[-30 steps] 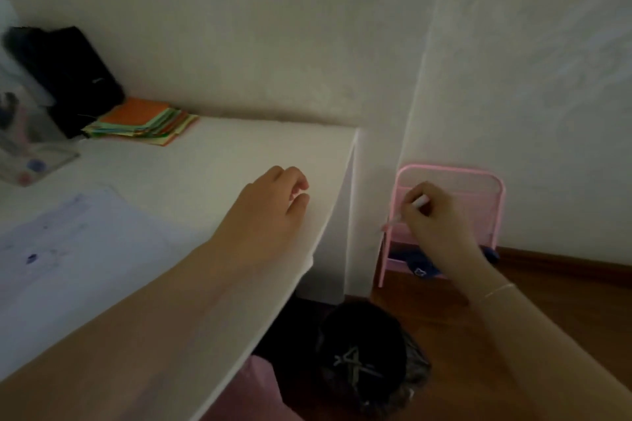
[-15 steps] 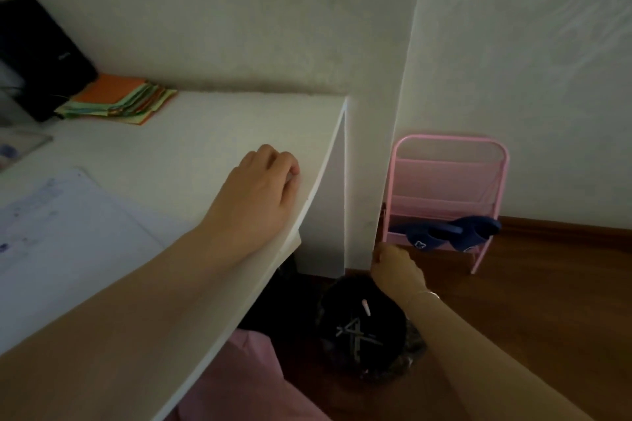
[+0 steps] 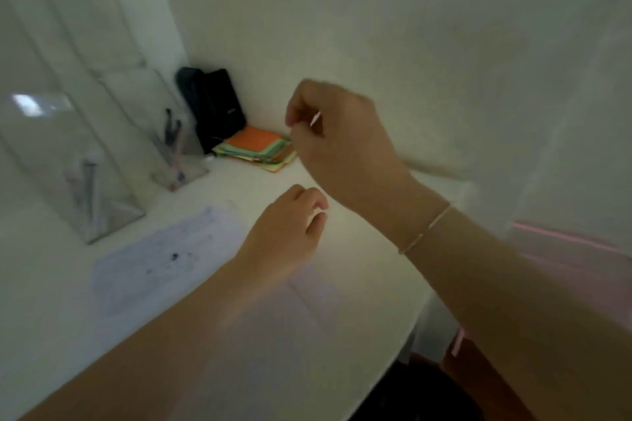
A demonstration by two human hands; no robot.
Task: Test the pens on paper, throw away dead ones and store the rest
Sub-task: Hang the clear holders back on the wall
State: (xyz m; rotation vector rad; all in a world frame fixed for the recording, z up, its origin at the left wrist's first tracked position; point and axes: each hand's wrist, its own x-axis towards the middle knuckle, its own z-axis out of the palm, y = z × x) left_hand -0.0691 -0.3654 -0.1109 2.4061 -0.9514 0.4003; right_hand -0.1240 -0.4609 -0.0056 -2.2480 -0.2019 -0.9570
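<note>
Only one view here, from the head camera, and it's pretty blurry. The right hand (image 3: 337, 143) is up in the air over the back of the white desk (image 3: 359, 284), fingers (image 3: 297, 113) curled in. There's a thin pale sliver (image 3: 316, 119) sticking out by the thumb, but honestly I can't tell whether it's a pen or whether the hand has hold of anything at all. A thin bracelet (image 3: 425, 231) sits on that wrist.

The left hand (image 3: 289, 231) hangs low over the desk nearer the person, fingers loosely curled with nothing in them. I can't tell if it touches the surface.

The test paper (image 3: 164, 260) lies flat on the desk to the left of that hand, with faint purple scribbles and a dark dot on it. Further left, against the wall, stands a clear acrylic organizer (image 3: 85, 133); a few pens (image 3: 172, 140) stand in its small front compartment, and something pale sits in the bigger one, too smeared to name.

In the back corner a black pouch (image 3: 213, 106) leans on the wall, with a stack of coloured paper squares (image 3: 261, 149), orange on top, just beside it. A bit of pink rack (image 3: 564, 236) shows off the desk's right edge.
</note>
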